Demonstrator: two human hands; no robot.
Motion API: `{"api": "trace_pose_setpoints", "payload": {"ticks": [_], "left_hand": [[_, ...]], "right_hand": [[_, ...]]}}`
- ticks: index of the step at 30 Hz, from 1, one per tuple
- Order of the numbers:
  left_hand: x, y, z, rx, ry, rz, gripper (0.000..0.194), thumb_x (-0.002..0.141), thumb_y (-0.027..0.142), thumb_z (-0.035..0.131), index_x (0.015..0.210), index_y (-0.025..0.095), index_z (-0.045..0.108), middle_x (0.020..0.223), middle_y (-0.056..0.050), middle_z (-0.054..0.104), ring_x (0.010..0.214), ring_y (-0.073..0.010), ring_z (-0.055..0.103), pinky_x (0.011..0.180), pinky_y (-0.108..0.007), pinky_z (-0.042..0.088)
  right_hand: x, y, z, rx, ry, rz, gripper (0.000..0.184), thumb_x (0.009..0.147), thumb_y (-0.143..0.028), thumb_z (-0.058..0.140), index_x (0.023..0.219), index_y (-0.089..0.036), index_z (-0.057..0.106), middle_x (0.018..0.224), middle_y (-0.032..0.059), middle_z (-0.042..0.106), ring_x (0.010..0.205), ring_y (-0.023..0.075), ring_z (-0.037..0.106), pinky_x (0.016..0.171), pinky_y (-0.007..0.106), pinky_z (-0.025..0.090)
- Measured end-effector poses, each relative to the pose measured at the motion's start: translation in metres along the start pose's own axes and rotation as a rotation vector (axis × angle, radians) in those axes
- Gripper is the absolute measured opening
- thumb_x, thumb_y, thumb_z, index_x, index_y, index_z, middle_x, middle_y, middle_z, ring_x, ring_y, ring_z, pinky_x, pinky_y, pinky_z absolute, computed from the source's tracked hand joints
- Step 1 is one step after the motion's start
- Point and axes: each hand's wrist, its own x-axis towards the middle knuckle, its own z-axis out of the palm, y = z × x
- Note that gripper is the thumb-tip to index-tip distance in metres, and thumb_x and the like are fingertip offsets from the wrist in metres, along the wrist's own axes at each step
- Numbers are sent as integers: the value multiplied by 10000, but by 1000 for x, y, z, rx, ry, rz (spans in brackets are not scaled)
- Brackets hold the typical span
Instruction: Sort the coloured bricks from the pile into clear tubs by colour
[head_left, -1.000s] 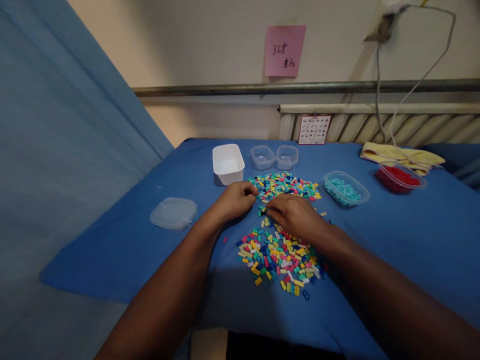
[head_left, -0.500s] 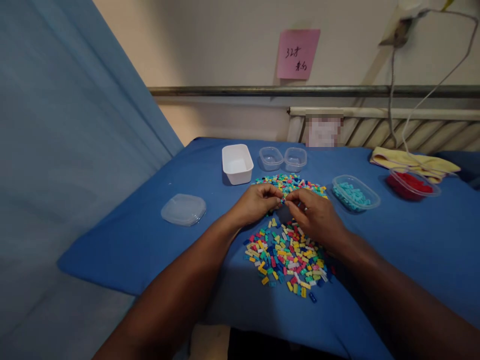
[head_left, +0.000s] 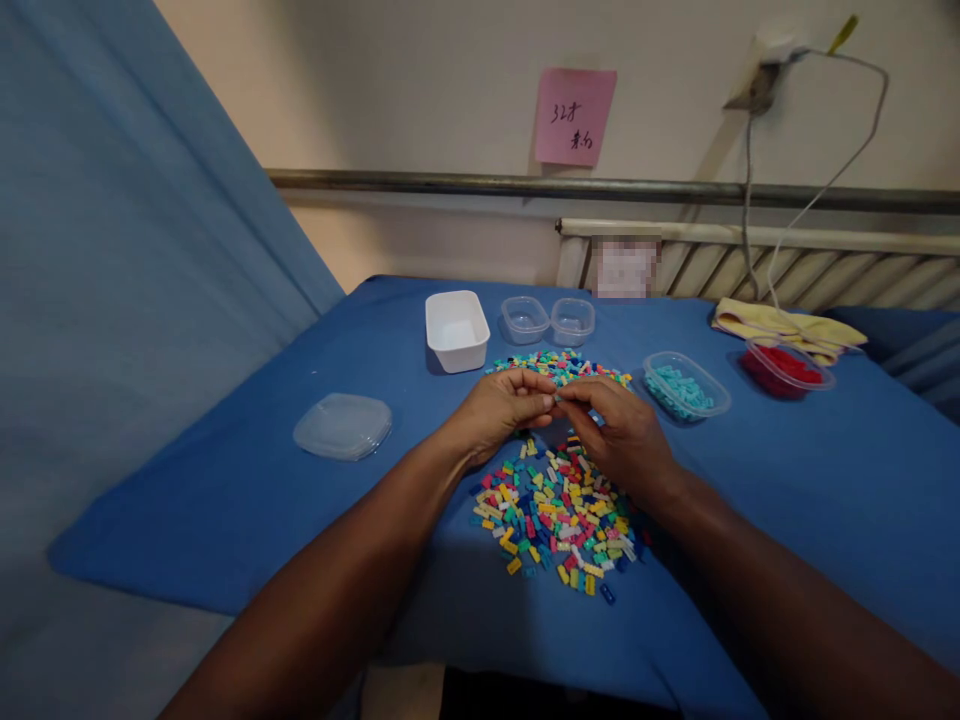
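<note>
A blue-covered bench (head_left: 840, 470) spans the frame below a pale wall (head_left: 412, 90) bearing a pink note (head_left: 575, 117); a blue curtain (head_left: 150, 300) hangs at left. Small mixed-colour bricks form a near pile (head_left: 581, 500) at lower centre and a far pile (head_left: 551, 366) at centre. Between these, the left hand (head_left: 501, 415) and right hand (head_left: 626, 430) meet tip to tip; what they hold cannot be made out. Upper centre: a white tub (head_left: 459, 357). Centre left: clear lids (head_left: 343, 428). Centre right: turquoise bricks (head_left: 679, 390); farther right, red pieces (head_left: 784, 368).
</note>
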Motion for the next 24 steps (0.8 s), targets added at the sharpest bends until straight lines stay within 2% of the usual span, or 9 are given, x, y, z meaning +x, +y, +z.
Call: {"api": "trace_pose_setpoints", "payload": {"ticks": [5,7,11,14,17,20,24], "left_hand": [[-3,2,3,101,-14,62,324,743,266,890,973,136,702,788,-13,725,645,-87,652,661,-234,524],[-2,3,2,182,22,95,304,763,311,864,962,142,707,740,-1,698,615,-93,626,628,-240,501],[9,4,-13,357,227,252,222,790,336,800,887,151,726,744,3,681,636,-95,582,619,-234,455],[18,4,-30,450,389,343,206,818,346,741,903,158,741,730,10,673,644,-111,573,621,-241,448],[23,2,-42,616,469,406,218,865,354,674,932,161,750,802,-12,723,724,-146,631,688,-262,497],[22,-2,-46,839,441,458,241,916,352,623,1005,179,765,973,-44,776,902,-194,698,855,-315,549],[20,-5,-45,1052,296,591,266,963,314,574,1106,220,779,1127,-68,777,1085,-227,713,1023,-377,544]], "right_hand": [[0,-4,-4,13,8,-51,159,1057,-214,557,1128,-245,696,1064,75,779,1008,233,730,909,401,587],[2,-3,-9,27,11,-50,159,1049,-205,564,1115,-246,703,1054,69,779,1000,226,730,909,397,590],[5,11,-37,-46,60,18,166,1037,-245,574,1081,-261,732,1060,71,780,1002,241,733,923,425,592],[2,32,-67,-147,212,149,158,1012,-297,610,1062,-259,755,1048,82,778,981,258,737,936,447,590],[-8,56,-91,-206,331,241,186,993,-325,633,1092,-239,765,1040,83,775,951,257,736,907,437,595],[-21,78,-101,-247,321,270,202,981,-324,637,1103,-229,767,1021,77,773,913,247,732,878,426,595],[-28,99,-101,-273,263,313,224,966,-333,618,1088,-206,756,993,90,771,878,248,728,844,422,599]]}}
